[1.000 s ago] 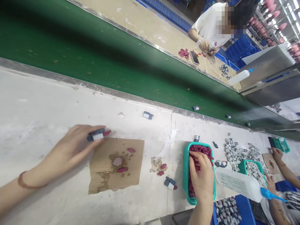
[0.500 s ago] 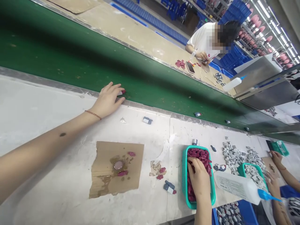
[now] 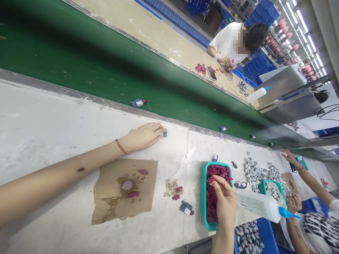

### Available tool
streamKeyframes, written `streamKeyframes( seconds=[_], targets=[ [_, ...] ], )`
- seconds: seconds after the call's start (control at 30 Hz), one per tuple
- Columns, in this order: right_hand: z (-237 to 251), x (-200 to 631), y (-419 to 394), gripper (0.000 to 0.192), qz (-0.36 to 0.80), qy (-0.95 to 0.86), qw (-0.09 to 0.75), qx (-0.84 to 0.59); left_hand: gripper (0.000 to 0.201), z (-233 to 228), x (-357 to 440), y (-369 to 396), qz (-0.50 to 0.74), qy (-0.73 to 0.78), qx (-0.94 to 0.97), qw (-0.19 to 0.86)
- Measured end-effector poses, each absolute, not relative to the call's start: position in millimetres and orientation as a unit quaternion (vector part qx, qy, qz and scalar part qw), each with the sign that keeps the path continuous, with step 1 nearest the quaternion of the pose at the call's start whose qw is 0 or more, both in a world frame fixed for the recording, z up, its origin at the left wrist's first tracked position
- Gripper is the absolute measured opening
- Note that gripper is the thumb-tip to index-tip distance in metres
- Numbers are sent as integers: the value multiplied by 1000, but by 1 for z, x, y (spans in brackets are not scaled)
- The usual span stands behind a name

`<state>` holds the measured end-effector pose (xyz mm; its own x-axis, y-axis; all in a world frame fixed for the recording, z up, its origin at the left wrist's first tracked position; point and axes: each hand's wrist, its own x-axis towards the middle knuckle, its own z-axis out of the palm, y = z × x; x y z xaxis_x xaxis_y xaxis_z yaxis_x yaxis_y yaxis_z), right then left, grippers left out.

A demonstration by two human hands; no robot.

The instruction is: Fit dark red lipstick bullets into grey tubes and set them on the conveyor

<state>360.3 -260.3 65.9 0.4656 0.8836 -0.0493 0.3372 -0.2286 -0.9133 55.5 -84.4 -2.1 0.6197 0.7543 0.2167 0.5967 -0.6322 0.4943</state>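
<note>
My left hand [image 3: 147, 135] lies low over the white table, its fingers closed round a small grey-and-white plastic piece [image 3: 164, 134], most of which they cover. Above the green basket [image 3: 203, 197], my right hand [image 3: 226, 199] pinches a small maroon piece [image 3: 211, 180] between thumb and fingers. Many similar maroon pieces [image 3: 212, 203] fill that basket. On the green belt [image 3: 106, 77] sits a grey, white and maroon assembly [image 3: 138, 103]. A brown cardboard sheet [image 3: 148, 197], wet in patches, carries a round cap [image 3: 127, 185] and two maroon pieces.
Near my right wrist a white squeeze bottle [image 3: 256, 204] with a blue nozzle lies tilted. Loose grey pieces [image 3: 254, 173] spread around a second green basket [image 3: 265, 187]. A blue bin [image 3: 266, 233] holds assemblies. One co-worker [image 3: 227, 38] sits across the belt, another at right.
My left hand has left the assembly on the belt and moved right and nearer, onto the grey-and-white piece. My right hand has risen slightly from the basket with a maroon piece.
</note>
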Motion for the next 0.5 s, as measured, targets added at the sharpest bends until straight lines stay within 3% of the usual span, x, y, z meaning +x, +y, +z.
streamKeyframes(
  seconds=[0.23,0.37,0.5],
  targets=[
    [67,327,-247,17,374,-387,540,-647,42,29,40,-121,310,475,654,501],
    [63,293,-238,11,398,-415,509,-641,42,38,19,-143,316,460,513,652],
    [53,252,-231,4,417,-511,439,-610,47,44,-1,-162,336,479,390,711]
  ],
)
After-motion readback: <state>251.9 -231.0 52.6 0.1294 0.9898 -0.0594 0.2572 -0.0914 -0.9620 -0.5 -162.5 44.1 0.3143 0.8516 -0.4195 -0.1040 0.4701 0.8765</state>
